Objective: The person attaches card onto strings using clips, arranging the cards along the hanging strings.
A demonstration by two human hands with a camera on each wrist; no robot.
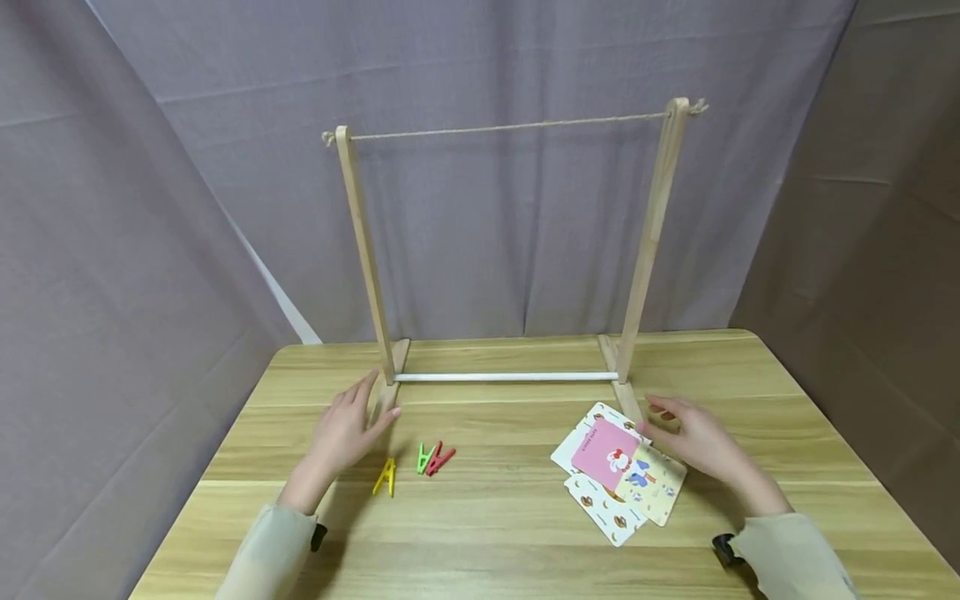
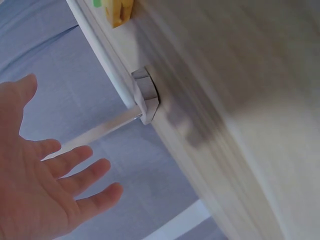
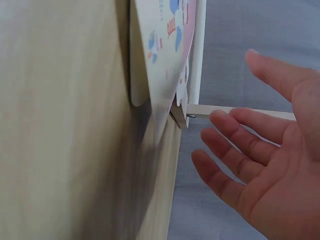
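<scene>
My left hand (image 1: 347,427) hovers near the left foot of a wooden frame (image 1: 363,250), its fingers spread and holding nothing. Below and to its right lie a yellow clothespin (image 1: 386,477), a green clothespin (image 1: 424,457) and a red clothespin (image 1: 440,459). On the right, my right hand (image 1: 697,437) is beside a small pile of printed cards, with loosely bent fingers and nothing in the palm. A pink and cream card (image 1: 600,454) tops the pile, over white patterned cards (image 1: 609,510). Whether the right fingertips touch the cards I cannot tell.
A thin rope (image 1: 510,127) runs between the tops of the two posts. A white rod (image 1: 506,377) joins them near the wooden table (image 1: 480,517). Grey curtains (image 1: 480,242) hang behind and at the sides.
</scene>
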